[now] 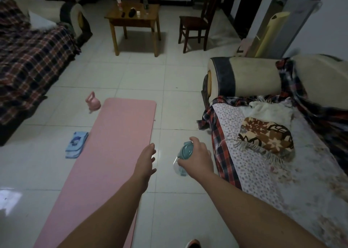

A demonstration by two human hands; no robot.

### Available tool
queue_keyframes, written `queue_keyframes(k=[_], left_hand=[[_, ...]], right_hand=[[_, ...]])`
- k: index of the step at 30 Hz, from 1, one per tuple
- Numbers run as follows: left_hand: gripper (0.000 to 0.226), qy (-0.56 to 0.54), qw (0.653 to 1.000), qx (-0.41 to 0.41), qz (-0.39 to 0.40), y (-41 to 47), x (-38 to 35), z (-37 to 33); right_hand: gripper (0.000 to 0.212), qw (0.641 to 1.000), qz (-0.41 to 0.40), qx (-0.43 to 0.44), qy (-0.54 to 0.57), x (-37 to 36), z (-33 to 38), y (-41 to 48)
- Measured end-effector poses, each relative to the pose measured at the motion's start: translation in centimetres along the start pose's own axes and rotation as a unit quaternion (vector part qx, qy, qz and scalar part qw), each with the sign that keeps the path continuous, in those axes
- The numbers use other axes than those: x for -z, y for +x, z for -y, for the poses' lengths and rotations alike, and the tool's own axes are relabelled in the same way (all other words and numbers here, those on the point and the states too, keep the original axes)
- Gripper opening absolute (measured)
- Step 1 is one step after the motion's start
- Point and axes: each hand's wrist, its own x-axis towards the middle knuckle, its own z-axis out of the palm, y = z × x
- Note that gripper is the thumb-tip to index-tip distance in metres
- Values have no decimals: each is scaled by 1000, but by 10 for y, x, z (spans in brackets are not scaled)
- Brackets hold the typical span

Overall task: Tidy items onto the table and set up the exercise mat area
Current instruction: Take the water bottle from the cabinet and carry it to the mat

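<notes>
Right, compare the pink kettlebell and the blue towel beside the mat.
The kettlebell is pink and stands upright by the far left corner of the mat; the towel is blue, folded, and lies flat nearer, along the mat's left edge. The kettlebell is solid and rounded with a handle; the towel is soft cloth. Both sit on the floor, untouched.

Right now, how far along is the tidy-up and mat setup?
Done: the pink exercise mat lies unrolled on the floor, with the pink kettlebell and folded blue towel beside it. In hand: the right hand grips a teal-lidded water bottle; the left hand is open, empty. Left: probably placing the bottle.
</notes>
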Motion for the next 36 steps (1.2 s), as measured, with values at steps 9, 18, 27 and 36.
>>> queue_keyframes(k=[9, 18, 27, 36], left_hand=[[50, -29, 999, 13, -10, 119, -6, -61], [30, -44, 998, 43, -15, 260, 5, -126], [46, -22, 994, 88, -64, 378, 2, -141], [44, 7, 993, 101, -67, 526, 3, -56]], right_hand=[[78, 1000, 13, 9, -9, -8, 39, 138], [85, 1000, 13, 4, -2, -48, 89, 280], [78, 997, 66, -23, -28, -114, 71, 406], [74, 992, 106, -38, -51, -259, -5, 538]])
